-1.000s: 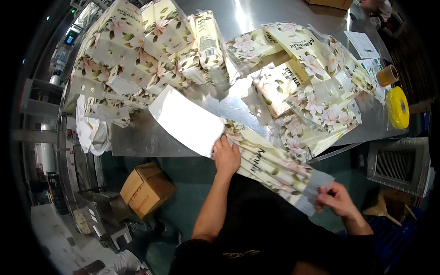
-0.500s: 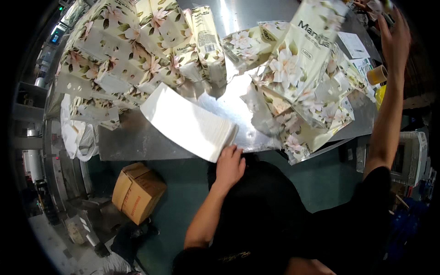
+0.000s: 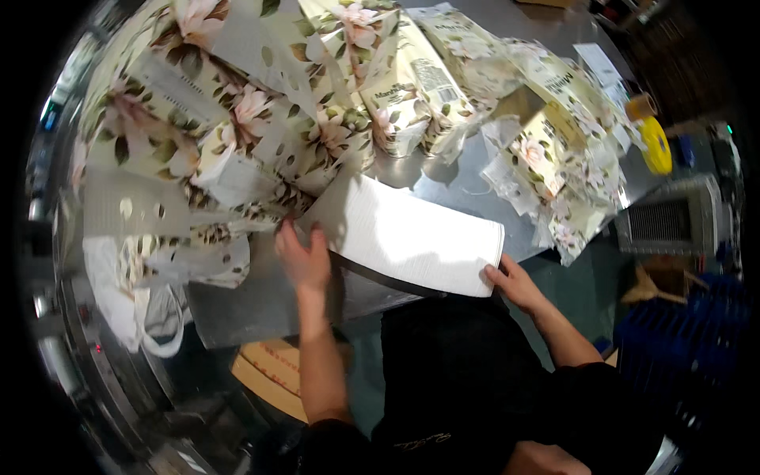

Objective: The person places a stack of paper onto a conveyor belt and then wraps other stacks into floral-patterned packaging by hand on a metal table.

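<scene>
— Both hands have moved since half a second ago: the left hand has gone from the right end of the white stack to its left end, and the right hand has come back from a far reach to the stack's right end.

— How are the fingers set?

— On the left, thumb and fingers are spread apart at the stack's near left corner; whether they press on it, I cannot tell. The right one grips the near right corner, thumb on the front side, its fingers partly hidden around the end.

— And the stack itself?

— Long, white and flat-topped, it lies along the near edge of the metal tabletop, its near right corner apparently reaching past that edge. Faint lines mark its surface; glare bleaches the middle, and the left end is in shade.

— What is around it?

— Flowered packs stand just behind it, and crumpled flowered wrapping lies beyond its right end, with a yellow roll farther right.
</scene>
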### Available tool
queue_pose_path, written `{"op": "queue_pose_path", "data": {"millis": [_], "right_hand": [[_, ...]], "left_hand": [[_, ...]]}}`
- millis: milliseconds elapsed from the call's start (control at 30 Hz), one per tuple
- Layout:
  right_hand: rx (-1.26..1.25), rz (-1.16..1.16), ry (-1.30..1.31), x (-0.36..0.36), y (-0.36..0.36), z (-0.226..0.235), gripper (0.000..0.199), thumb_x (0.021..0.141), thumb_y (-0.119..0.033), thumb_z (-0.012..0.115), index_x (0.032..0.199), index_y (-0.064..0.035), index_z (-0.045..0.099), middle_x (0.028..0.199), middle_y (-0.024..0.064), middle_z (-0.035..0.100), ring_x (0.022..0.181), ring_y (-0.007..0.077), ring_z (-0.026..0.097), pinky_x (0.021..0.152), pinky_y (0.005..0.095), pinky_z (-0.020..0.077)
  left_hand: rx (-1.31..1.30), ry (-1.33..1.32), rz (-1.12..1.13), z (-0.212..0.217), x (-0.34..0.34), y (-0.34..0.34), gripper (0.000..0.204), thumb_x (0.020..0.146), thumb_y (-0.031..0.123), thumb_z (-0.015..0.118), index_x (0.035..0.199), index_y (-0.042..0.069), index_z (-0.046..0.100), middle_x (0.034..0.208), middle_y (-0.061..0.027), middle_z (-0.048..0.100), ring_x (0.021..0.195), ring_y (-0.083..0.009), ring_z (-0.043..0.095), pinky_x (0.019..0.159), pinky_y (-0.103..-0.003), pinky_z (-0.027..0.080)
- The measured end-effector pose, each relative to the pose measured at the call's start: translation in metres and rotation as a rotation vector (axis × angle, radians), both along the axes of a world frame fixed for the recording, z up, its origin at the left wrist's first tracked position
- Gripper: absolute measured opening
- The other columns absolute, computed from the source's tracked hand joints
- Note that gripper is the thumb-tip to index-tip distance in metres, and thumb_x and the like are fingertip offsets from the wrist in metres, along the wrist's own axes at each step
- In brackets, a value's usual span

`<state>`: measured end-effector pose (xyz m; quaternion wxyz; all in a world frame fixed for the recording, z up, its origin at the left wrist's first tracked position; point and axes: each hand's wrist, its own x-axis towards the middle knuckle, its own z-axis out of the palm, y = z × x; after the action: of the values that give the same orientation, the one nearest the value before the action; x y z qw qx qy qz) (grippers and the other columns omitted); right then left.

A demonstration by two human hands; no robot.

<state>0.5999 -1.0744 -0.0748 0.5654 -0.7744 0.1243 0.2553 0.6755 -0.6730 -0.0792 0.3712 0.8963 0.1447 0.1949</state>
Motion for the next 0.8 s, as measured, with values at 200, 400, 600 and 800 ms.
{"op": "queue_pose_path", "data": {"millis": [200,400,600,800], "right_hand": [[-0.147,0.047,-0.040,0.007,-0.006,-0.039,0.071,0.096,-0.055,0.062,0.139,0.0010,0.055,0.114,0.0094,0.070,0.091,0.0165,0.065,0.075,0.0317,0.0521],[-0.090,0.104,0.024,0.032,0.015,-0.013,0.070,0.092,-0.047,0.071,0.142,-0.0021,0.054,0.129,0.0151,0.065,0.119,0.0229,0.061,0.102,0.0383,0.0480],[-0.047,0.171,-0.141,0.039,0.019,-0.017,0.077,0.091,-0.044,0.073,0.149,-0.0023,0.043,0.140,0.0153,0.059,0.127,0.0251,0.055,0.109,0.0397,0.0425],[0.125,-0.087,-0.292,0.016,0.031,0.018,0.084,0.084,-0.019,0.082,0.152,-0.0034,0.036,0.142,0.0128,0.055,0.129,0.0222,0.052,0.108,0.0385,0.0440]], "left_hand": [[-0.291,0.630,-0.417,-0.025,0.057,0.052,0.062,0.093,0.047,0.066,0.123,-0.006,0.061,0.113,-0.0265,0.068,0.104,-0.0432,0.064,0.092,-0.042,0.049],[-0.176,0.894,-0.583,-0.004,0.047,0.036,0.077,0.088,0.058,0.067,0.133,-0.004,0.057,0.121,-0.0238,0.068,0.112,-0.0343,0.065,0.096,-0.038,0.048],[-0.346,0.748,-0.602,0.003,0.018,0.023,0.074,0.084,0.045,0.077,0.133,-0.006,0.055,0.120,-0.0212,0.067,0.110,-0.0291,0.064,0.096,-0.037,0.048],[-0.560,0.362,-0.359,0.024,-0.058,0.018,0.058,0.077,0.014,0.085,0.124,-0.006,0.058,0.115,-0.0163,0.067,0.105,-0.0236,0.063,0.094,-0.035,0.049]]}}
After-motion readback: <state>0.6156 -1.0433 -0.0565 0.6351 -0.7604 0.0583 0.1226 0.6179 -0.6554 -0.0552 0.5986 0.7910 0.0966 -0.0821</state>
